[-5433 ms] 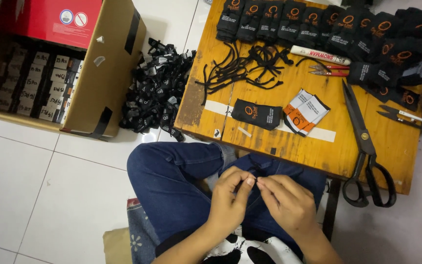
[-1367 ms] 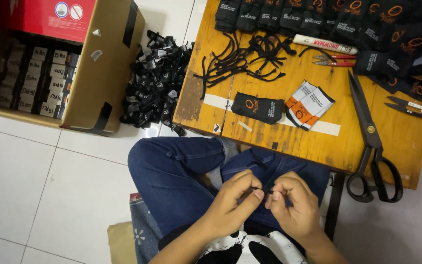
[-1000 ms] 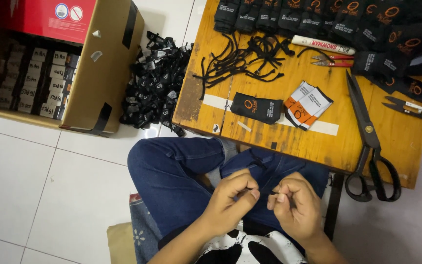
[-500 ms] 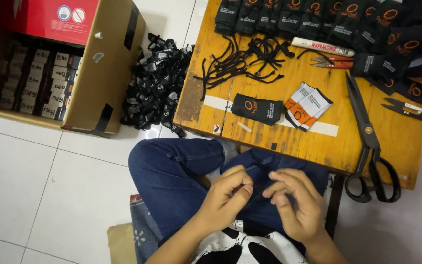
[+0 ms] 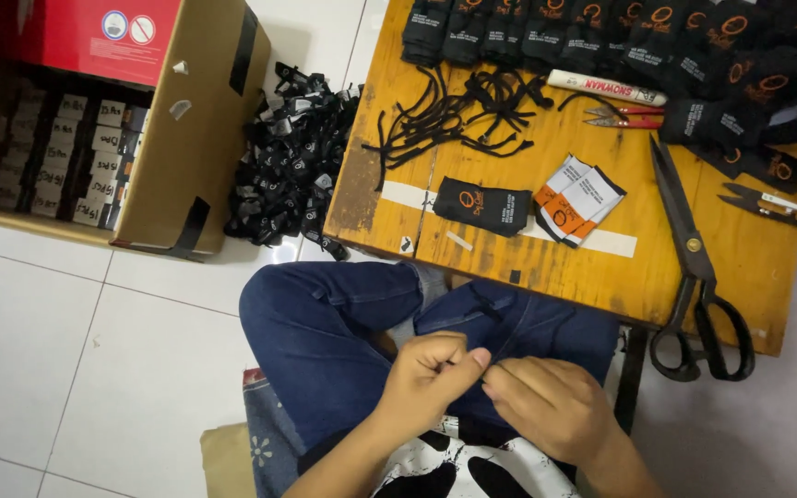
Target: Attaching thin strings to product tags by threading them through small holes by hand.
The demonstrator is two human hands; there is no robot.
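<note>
Drawing together since half a second ago: left hand [image 5: 426,373] and right hand [image 5: 551,406], meeting over the lap. Fingers [image 5: 472,361] pinching shut on a small dark piece, barely visible, kept close for fine handling. Lying ready on the tabletop [image 5: 740,267]: black cords [image 5: 458,115], scissors [image 5: 698,277].

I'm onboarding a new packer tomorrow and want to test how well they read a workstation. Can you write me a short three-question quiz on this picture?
1. True or false: the large black scissors lie on the wooden table with their handles hanging over its near edge.
2. Where is the heap of black tags? A) inside the cardboard box B) on the floor between box and table C) on the person's lap
3. Fill in: the left hand and right hand meet over the person's ____.

Key: 1 true; 2 B; 3 lap.
</note>
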